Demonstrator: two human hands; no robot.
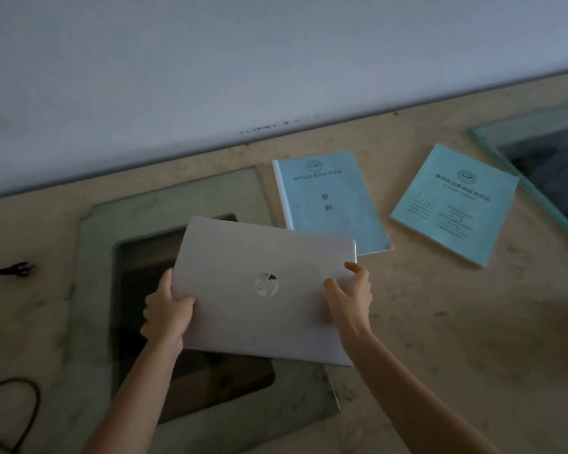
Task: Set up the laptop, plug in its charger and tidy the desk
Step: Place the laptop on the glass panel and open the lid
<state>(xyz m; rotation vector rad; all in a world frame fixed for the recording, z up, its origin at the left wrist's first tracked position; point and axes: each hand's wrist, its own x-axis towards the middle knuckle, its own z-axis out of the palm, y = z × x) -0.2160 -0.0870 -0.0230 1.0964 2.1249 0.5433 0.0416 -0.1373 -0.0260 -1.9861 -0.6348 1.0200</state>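
Closed silver laptop (pixel 263 290), lid up, logo toward the person, held in both hands over the glass pane (pixel 184 204) set in the desk (pixel 440 322). Left hand (pixel 166 314) clamps the left edge, thumb on the lid, fingers curled under. Right hand (pixel 350 296) grips the right edge near the far corner, thumb and fingers spread over the lid, the rest hidden below. Cannot tell whether the machine's underside touches the glass or hangs just above it; its outline is skewed relative to the pane, and its far right corner overlaps the near edge of the left blue booklet (pixel 332 201). A second blue booklet (pixel 453 204) lies apart to the right, askew. At the left margin, a black plug (pixel 22 268) lies on the desk top, and a loop of black cable (pixel 23 407) shows lower down; whether they belong to one charger cannot be confirmed. Judgement: the step in hand is placing the laptop, so the task is at its beginning, with lid unopened, charger unconnected and booklets unsorted. Next move likely calls for squaring the machine to the desk edge, clear of the booklet, setting it down flat, then freeing one hand to lift the lid. Care needed on glass: lower gently, no sliding.
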